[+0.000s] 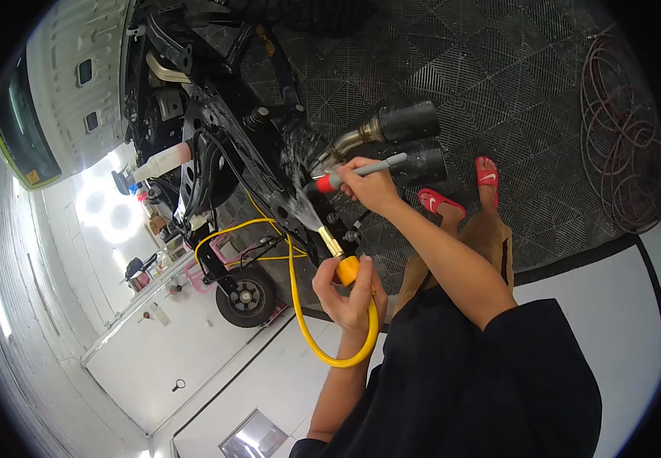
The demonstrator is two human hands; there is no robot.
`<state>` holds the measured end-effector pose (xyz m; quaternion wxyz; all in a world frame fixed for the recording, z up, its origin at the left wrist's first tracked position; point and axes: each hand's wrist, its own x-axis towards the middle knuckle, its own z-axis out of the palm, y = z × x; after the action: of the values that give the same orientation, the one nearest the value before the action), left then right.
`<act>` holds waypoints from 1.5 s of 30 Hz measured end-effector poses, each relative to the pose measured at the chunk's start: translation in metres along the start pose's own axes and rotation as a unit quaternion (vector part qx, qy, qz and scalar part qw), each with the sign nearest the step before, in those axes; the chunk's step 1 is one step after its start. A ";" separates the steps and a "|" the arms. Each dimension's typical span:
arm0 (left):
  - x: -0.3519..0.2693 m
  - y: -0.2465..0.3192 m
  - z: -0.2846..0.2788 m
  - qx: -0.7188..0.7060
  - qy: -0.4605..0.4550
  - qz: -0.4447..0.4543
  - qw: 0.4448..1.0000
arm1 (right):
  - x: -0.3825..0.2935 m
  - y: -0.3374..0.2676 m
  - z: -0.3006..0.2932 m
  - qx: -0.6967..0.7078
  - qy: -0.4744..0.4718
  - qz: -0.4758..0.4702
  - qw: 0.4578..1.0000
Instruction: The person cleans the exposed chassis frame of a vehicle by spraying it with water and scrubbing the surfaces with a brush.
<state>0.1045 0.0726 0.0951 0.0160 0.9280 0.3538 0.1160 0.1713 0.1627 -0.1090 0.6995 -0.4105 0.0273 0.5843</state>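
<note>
My left hand (344,303) holds a yellow shut-off valve (348,270) with a brass nozzle (331,241), at the end of a yellow hose (297,312). Water fans from the nozzle onto a black vehicle frame rail (276,166). In my right hand (373,186) is a detailing brush (376,166) with a grey handle and a red collar. Its dark bristles are at the rail beside the spray; exact contact is hard to see. Two black exhaust tips (409,121) lie just beyond my right hand.
A spray bottle (161,162) is at the frame's far side, near the pale vehicle body (75,63). A small wheel (245,297) stands left of the hose. Coiled reddish hose (622,143) lies on dark ribbed floor tiles (513,91). Red slides (442,202) are on my feet.
</note>
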 end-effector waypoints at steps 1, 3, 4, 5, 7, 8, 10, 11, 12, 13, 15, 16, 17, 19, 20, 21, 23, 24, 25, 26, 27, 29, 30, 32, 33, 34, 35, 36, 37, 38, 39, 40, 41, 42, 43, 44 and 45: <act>-0.004 -0.002 0.000 0.018 -0.001 -0.003 1.000 | -0.011 -0.010 0.004 0.005 -0.029 0.009 1.000; -0.005 -0.006 0.003 0.007 0.013 -0.009 1.000 | -0.018 -0.020 0.013 0.042 -0.072 0.037 0.996; -0.004 -0.005 0.004 0.002 0.015 -0.011 1.000 | -0.017 -0.022 0.014 0.104 -0.091 0.044 0.989; -0.003 -0.005 0.006 -0.004 0.019 -0.014 1.000 | -0.016 -0.023 0.015 0.166 -0.110 0.052 0.979; -0.005 -0.006 0.009 -0.012 0.029 -0.003 1.000 | -0.017 -0.007 0.014 0.249 -0.096 0.095 0.959; -0.010 -0.009 0.014 -0.013 0.045 -0.001 0.999 | -0.017 0.006 0.014 0.256 -0.096 0.159 0.949; -0.009 -0.007 0.019 0.000 0.053 -0.019 0.998 | -0.019 0.011 0.015 0.268 -0.074 0.261 0.925; -0.008 -0.007 0.023 0.000 0.062 -0.028 0.998 | -0.011 0.009 0.007 0.256 -0.078 0.265 0.926; -0.010 -0.009 0.028 -0.021 0.048 -0.057 0.997 | -0.004 0.007 0.000 0.170 -0.069 0.195 0.964; -0.009 -0.010 0.029 -0.041 0.030 -0.084 0.995 | 0.001 0.000 0.000 0.085 -0.059 0.122 0.987; 0.004 -0.008 0.030 -0.006 0.013 -0.089 0.996 | 0.003 -0.009 0.007 0.127 -0.035 0.120 0.984; 0.017 -0.005 0.035 0.025 0.001 -0.085 0.996 | 0.002 -0.014 0.011 0.159 -0.073 0.159 0.972; 0.027 -0.004 0.040 0.033 0.004 -0.096 0.995 | 0.000 -0.018 0.015 0.191 -0.109 0.200 0.955; 0.042 -0.002 0.053 0.085 -0.011 -0.150 0.985 | 0.004 -0.012 0.011 0.162 -0.108 0.224 0.955; 0.049 -0.001 0.061 0.092 -0.013 -0.168 0.981 | 0.003 -0.011 0.010 0.069 -0.076 0.181 0.978; 0.048 0.000 0.063 0.093 -0.023 -0.173 0.980 | 0.003 -0.011 0.013 -0.026 -0.046 0.136 0.989; 0.053 0.011 0.072 0.060 -0.047 -0.210 0.975 | 0.008 -0.007 0.017 -0.124 -0.010 0.005 0.992; 0.054 0.016 0.073 0.050 -0.053 -0.238 0.969 | 0.008 -0.013 0.020 -0.133 0.013 0.005 0.991; 0.053 0.019 0.075 0.053 -0.056 -0.251 0.965 | 0.007 -0.021 0.021 -0.143 0.036 0.003 0.989; 0.052 0.022 0.079 0.024 -0.038 -0.276 0.960 | 0.003 -0.030 0.012 -0.084 0.018 0.101 0.991; 0.054 0.024 0.079 -0.003 -0.019 -0.295 0.955 | -0.003 -0.031 0.000 -0.088 0.013 0.109 0.990; 0.060 0.033 0.077 -0.006 -0.019 -0.315 0.949 | -0.015 -0.024 -0.027 -0.109 -0.072 0.172 0.976; 0.059 0.036 0.076 -0.001 -0.032 -0.328 0.944 | -0.012 -0.029 -0.028 -0.097 -0.053 0.207 0.972; 0.056 0.044 0.074 0.005 -0.043 -0.349 0.936 | -0.001 -0.036 -0.026 -0.095 -0.057 0.202 0.973; 0.052 0.048 0.073 0.005 -0.043 -0.355 0.934 | 0.005 -0.045 -0.017 -0.087 -0.058 0.190 0.976; 0.048 0.050 0.071 0.004 -0.043 -0.359 0.932 | 0.009 -0.054 -0.004 -0.049 -0.052 0.216 0.974; 0.045 0.052 0.069 0.005 -0.041 -0.363 0.931 | 0.007 -0.060 0.002 -0.053 -0.056 0.218 0.973; 0.045 0.056 0.068 -0.006 -0.011 -0.365 0.931 | 0.006 -0.061 0.004 -0.025 -0.116 0.242 0.963; 0.044 0.058 0.067 -0.017 0.020 -0.366 0.930 | 0.005 -0.063 0.007 0.000 -0.176 0.264 0.948; 0.042 0.059 0.065 -0.019 0.028 -0.370 0.928 | 0.005 -0.062 0.005 -0.031 -0.147 0.264 0.953; 0.044 0.063 0.065 -0.028 0.043 -0.367 0.929 | 0.009 -0.053 -0.006 -0.039 -0.153 0.260 0.952; 0.051 0.065 0.066 -0.038 0.061 -0.359 0.931 | 0.021 -0.044 -0.021 -0.112 -0.115 0.216 0.963; 0.058 0.064 0.068 -0.040 0.075 -0.358 0.930 | 0.031 -0.042 -0.031 -0.184 -0.078 0.171 0.965; 0.061 0.064 0.066 -0.048 0.081 -0.363 0.927 | 0.035 -0.048 -0.033 -0.350 -0.105 0.079 0.927; 0.064 0.064 0.065 -0.060 0.092 -0.366 0.924 | 0.036 -0.056 -0.026 -0.361 -0.116 0.068 0.923; 0.067 0.062 0.065 -0.063 0.110 -0.370 0.920 | 0.036 -0.064 -0.017 -0.318 -0.135 0.100 0.933; 0.072 0.061 0.064 -0.058 0.126 -0.376 0.916 | 0.034 -0.074 -0.007 -0.277 -0.156 0.134 0.939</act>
<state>0.2105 0.0775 0.0545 0.0676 0.7013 0.6685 0.2382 0.2475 0.1874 -0.0910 0.4686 -0.4845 -0.1901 0.7138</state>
